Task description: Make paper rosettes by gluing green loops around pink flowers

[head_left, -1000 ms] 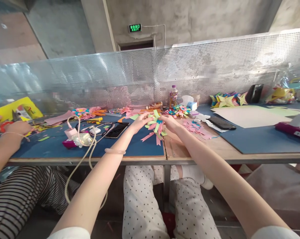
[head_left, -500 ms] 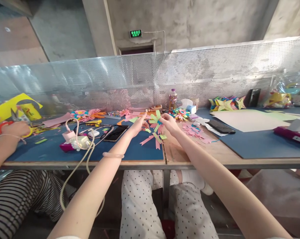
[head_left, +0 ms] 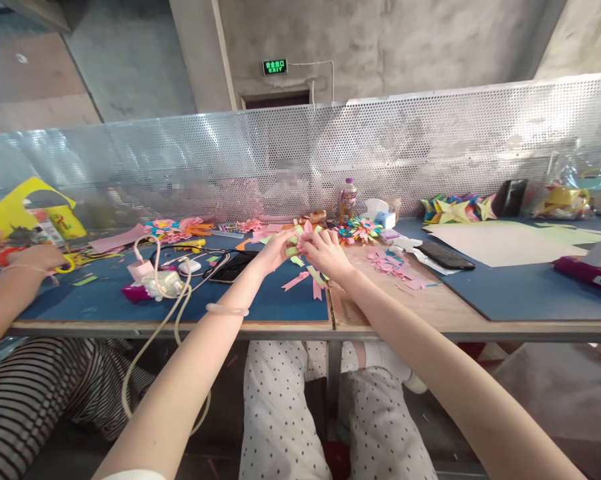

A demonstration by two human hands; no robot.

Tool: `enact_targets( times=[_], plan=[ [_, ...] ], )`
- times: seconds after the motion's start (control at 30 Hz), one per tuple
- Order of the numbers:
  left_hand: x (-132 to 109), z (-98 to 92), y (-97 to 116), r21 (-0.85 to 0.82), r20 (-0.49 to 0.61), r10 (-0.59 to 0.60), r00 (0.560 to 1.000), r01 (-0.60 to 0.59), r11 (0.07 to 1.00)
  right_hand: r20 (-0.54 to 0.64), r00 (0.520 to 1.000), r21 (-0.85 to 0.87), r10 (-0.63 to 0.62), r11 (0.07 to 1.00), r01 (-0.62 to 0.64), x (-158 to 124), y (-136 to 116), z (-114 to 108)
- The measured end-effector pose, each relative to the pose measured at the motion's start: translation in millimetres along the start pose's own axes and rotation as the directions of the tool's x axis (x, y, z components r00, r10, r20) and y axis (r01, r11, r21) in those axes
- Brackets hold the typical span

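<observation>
Both hands together at a paper flower: left hand at its 9 o'clock, right hand at its 3, fingers closed on the pink and green flower, just past the near edge of the surface. Exact grip hidden by the fingers. Likely trouble: a hard pinch could crease the petals; a slack one could let strips spring loose. Pink strips lie at 6 o'clock, near enough for a wrist to drag. Phone between 8 and 9; scraps between 3 and 4. Cable hangs off the edge at 7, near the left forearm; a snag might pull the charger. Bottle upright at 2.
</observation>
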State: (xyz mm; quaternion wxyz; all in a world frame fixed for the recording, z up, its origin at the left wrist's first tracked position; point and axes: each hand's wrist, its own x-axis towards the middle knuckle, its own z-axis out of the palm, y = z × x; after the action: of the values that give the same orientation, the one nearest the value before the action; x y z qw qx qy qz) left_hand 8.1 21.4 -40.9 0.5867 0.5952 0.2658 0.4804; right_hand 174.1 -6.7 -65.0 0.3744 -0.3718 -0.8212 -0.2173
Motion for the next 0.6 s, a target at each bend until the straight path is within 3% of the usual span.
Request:
enact_targets(
  times=[0.17, 0.27, 0.33, 0.4, 0.47, 0.6],
  plan=[
    [-1.1, -1.9, 0.0, 0.056, -0.082, 0.026, 0.996, -0.021, 0.998, -0.065, 0.998, 0.013, 0.023, 1.0, -0.022, -1.3, -5.9, -3.7],
    [-2.3, -1.1, 1.6, 0.088, -0.087, 0.029, 0.996, -0.022, 0.996, -0.183, 0.947, 0.225, 0.264, 0.949, -0.221, 0.5, -6.1, -6.7],
    [-2.8, 0.1, 1.9, 0.115, -0.078, 0.023, 0.997, -0.014, 0.993, -0.115, 0.844, 0.528, 0.524, 0.752, -0.396, 2.9, -3.8, -7.3],
    [-3.0, 1.4, 1.2, 0.147, -0.072, 0.022, 0.997, -0.011, 0.989, 0.069, 0.756, 0.709, 0.651, 0.501, -0.496, 4.7, 0.3, -6.5],
    [-2.9, 2.3, -0.1, 0.179, -0.066, 0.026, 0.997, -0.014, 0.984, 0.206, 0.723, 0.757, 0.659, 0.362, -0.545, 5.0, 4.5, -4.7],
    [-2.1, 2.3, -3.2, 0.235, -0.04, 0.025, 0.999, -0.015, 0.972, 0.336, 0.71, 0.791, 0.619, 0.224, -0.569, 2.8, 9.0, -0.2]
  ],
)
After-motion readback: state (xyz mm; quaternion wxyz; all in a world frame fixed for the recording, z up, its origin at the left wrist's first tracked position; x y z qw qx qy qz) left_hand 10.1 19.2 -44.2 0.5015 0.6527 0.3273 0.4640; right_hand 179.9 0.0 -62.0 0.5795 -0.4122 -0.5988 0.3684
